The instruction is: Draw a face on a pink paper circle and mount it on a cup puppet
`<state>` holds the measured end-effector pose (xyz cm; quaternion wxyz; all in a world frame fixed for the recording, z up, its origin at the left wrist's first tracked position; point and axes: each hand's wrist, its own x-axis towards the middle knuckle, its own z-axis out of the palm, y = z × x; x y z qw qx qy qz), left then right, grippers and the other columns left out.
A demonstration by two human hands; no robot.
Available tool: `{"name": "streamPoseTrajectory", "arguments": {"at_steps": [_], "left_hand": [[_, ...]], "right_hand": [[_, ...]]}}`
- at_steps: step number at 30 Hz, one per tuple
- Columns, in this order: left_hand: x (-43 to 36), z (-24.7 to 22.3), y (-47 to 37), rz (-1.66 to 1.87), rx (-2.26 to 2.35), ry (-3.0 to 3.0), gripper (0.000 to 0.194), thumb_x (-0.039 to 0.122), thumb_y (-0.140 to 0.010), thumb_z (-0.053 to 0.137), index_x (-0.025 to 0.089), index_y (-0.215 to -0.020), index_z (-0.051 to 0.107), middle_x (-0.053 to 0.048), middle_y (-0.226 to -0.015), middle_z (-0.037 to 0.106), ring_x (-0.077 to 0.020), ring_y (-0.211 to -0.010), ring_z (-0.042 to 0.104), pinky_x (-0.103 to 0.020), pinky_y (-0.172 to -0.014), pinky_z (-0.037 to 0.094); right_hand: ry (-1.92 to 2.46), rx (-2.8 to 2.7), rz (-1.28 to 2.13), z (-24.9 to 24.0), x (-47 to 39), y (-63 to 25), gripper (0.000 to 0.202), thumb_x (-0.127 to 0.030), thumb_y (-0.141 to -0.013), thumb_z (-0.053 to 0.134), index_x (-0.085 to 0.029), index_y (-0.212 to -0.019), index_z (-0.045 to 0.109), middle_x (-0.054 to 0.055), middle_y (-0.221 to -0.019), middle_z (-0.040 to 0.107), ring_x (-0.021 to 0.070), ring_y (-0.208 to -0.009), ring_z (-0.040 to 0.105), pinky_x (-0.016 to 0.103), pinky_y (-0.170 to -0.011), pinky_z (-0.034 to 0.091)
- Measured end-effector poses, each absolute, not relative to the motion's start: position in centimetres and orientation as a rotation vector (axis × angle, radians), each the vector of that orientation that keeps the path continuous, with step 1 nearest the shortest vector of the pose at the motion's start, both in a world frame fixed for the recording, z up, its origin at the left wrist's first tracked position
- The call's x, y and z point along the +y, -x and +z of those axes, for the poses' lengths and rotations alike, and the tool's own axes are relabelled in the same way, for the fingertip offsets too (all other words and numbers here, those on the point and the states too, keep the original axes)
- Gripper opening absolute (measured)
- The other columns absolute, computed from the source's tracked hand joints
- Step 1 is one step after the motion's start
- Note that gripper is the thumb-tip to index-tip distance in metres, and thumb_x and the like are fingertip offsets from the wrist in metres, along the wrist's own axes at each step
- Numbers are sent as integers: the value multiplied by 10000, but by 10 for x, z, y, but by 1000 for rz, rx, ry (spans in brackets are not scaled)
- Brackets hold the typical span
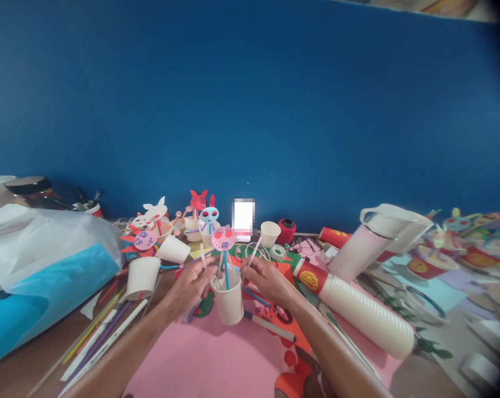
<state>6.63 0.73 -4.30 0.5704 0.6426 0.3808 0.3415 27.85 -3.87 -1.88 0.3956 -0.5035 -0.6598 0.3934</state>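
Observation:
A white paper cup [229, 301] stands upright on pink paper [208, 359]. Out of it rises a blue stick [227, 271] topped by a pink paper face [223, 239] with red eyes. At the cup's left rim, my left hand [198, 279] is closed, pinching a white strip [203, 256] that points up. My right hand [260, 276], also closed, pinches another white strip [254, 250] just right of the rim. Parts of both strips below the fingers are hard to make out.
Stacked paper cups [366, 315] lie at the right, near a leaning pitcher [360, 249]. Finished paper figures [209, 214] stand behind. A plastic bag [46, 265], a tipped cup [174, 249] and pens [104, 342] are at the left. A marker [270, 326] lies beside the upright cup.

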Motion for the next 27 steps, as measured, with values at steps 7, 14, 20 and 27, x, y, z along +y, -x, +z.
{"name": "streamPoseTrajectory", "arguments": {"at_steps": [7, 14, 20, 27], "left_hand": [[9, -38, -65, 765, 905, -1532, 308, 449, -874, 495, 151, -822, 557, 85, -467, 377, -68, -404, 322, -178, -402, 265], [15, -37, -59, 750, 903, -1525, 332, 486, -849, 498, 166, -776, 543, 91, -450, 356, -73, -383, 309, -181, -383, 253], [15, -34, -55, 710, 908, -1548, 361, 499, -857, 509, 152, -776, 568, 90, -470, 326, -69, -395, 271, -192, -390, 223], [8, -23, -59, 661, 861, -1556, 357, 497, -834, 536, 164, -708, 521, 70, -517, 369, -69, -439, 301, -188, -415, 230]], "right_hand": [[1061, -1270, 1145, -34, -29, -274, 114, -294, -823, 579, -191, -869, 568, 1, -717, 656, 145, -632, 633, 292, -647, 506], [979, -1135, 1165, -35, -25, -276, 243, -402, -779, 645, -179, -874, 626, 39, -786, 702, 165, -635, 659, 312, -645, 527], [1052, -1209, 1075, -27, -31, -272, 171, -334, -816, 582, -178, -833, 649, 22, -741, 680, 160, -648, 648, 307, -683, 525], [1054, -1214, 1088, -22, -34, -266, 131, -293, -774, 596, -177, -824, 630, 1, -664, 652, 142, -590, 619, 281, -616, 513]]}}
